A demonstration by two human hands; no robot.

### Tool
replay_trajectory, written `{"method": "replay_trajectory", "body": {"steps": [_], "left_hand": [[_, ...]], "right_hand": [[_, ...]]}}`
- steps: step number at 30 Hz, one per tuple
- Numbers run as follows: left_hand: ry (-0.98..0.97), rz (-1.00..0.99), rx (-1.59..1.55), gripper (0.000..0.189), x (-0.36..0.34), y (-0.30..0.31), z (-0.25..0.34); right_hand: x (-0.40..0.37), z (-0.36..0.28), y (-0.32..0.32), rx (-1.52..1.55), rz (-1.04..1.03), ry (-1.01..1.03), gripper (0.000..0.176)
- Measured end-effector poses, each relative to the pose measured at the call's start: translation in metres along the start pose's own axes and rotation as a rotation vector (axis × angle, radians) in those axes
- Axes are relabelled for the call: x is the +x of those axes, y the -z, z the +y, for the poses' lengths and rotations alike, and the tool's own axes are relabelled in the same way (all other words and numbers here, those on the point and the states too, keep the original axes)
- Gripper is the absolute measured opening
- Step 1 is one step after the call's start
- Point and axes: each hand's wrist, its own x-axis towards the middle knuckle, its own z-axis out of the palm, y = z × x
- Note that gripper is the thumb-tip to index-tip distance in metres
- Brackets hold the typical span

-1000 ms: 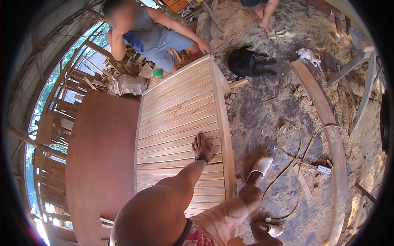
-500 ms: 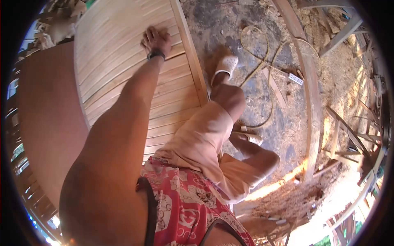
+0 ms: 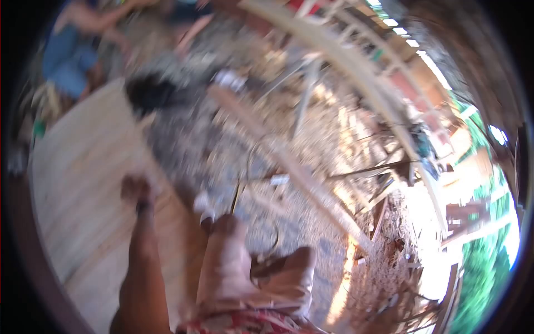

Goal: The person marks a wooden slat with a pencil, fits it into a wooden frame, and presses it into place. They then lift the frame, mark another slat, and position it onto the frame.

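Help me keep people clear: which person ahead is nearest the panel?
The person in blue, upper left, beyond the panel; the person in dark clothing is farther back.

One left hand (image 3: 138,188) with one wristband (image 3: 144,206), on one wooden panel (image 3: 83,195), left. Two other people — one person in blue (image 3: 72,64), far left, and one second person (image 3: 188,28), partly in view — share the scene with one black dog (image 3: 149,93), one white animal (image 3: 230,79), one long plank (image 3: 289,162) and one power strip (image 3: 280,179).
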Motion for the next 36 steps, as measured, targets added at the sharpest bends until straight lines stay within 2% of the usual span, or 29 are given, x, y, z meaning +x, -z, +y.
{"method": "replay_trajectory", "body": {"steps": [1,2,4,8,9,11,13,14,17,18,20,21,23,24,26,28,29,34,36], "left_hand": [[-0.082,0.101,0.058,0.089,-0.027,0.029,0.003],[-0.054,0.206,0.123,0.091,-0.021,-0.001,-0.003],[0.02,0.162,0.04,0.086,-0.036,0.036,0.005],[0.028,0.156,0.004,0.08,-0.042,0.059,0.012],[-0.006,0.303,-0.319,0.08,-0.018,0.011,0.001],[-0.23,0.574,-0.973,0.078,0.025,-0.072,-0.02],[0.003,0.288,-0.348,0.079,-0.013,-0.003,-0.004],[0.04,0.13,-0.034,0.079,-0.044,0.059,0.012],[0.038,0.034,0.058,0.08,-0.051,0.078,0.018],[-0.007,0.215,-0.278,0.08,-0.022,0.02,0.001],[-0.289,0.523,-0.946,0.081,0.027,-0.077,-0.025],[-0.292,0.528,-0.942,0.081,0.021,-0.062,-0.021],[0.01,0.073,-0.124,0.081,-0.004,-0.012,-0.008],[0.009,0.078,-0.12,0.081,-0.001,-0.018,-0.011],[-0.198,0.459,-0.869,0.082,0.021,-0.064,-0.022],[0.0,0.201,-0.27,0.083,-0.016,0.009,-0.001],[0.032,0.057,0.028,0.083,-0.046,0.069,0.016],[-0.015,0.055,-0.134,0.086,-0.029,0.036,-0.001],[-0.021,0.065,-0.183,0.087,-0.027,0.041,-0.007]], "right_hand": [[-0.008,0.004,-0.002,0.014,0.007,-0.049,0.014],[-0.015,0.004,-0.002,0.028,0.005,-0.09,0.014],[-0.027,0.014,-0.009,0.045,0.009,-0.155,0.014],[-0.042,0.04,-0.025,0.067,0.006,-0.244,0.014],[-0.049,0.046,-0.026,0.067,0.009,-0.261,0.014],[-0.055,0.054,-0.032,0.079,0.009,-0.288,0.014],[-0.058,0.065,-0.039,0.083,0.007,-0.313,0.014],[-0.059,0.069,-0.042,0.086,0.007,-0.321,0.015],[-0.063,0.082,-0.047,0.091,0.003,-0.357,0.015],[-0.064,0.086,-0.048,0.091,0.004,-0.368,0.015],[-0.067,0.089,-0.049,0.089,-0.003,-0.395,0.015],[-0.067,0.094,-0.05,0.082,-0.005,-0.405,0.015],[-0.067,0.102,-0.056,0.083,-0.012,-0.425,0.015],[-0.068,0.105,-0.056,0.079,-0.014,-0.432,0.015],[-0.071,0.113,-0.059,0.079,-0.01,-0.444,0.015],[-0.071,0.117,-0.064,0.086,-0.011,-0.45,0.016],[-0.07,0.119,-0.067,0.089,-0.012,-0.451,0.016],[-0.062,0.108,-0.079,0.117,-0.018,-0.408,0.016],[-0.051,0.1,-0.08,0.136,-0.008,-0.366,0.016]]}}
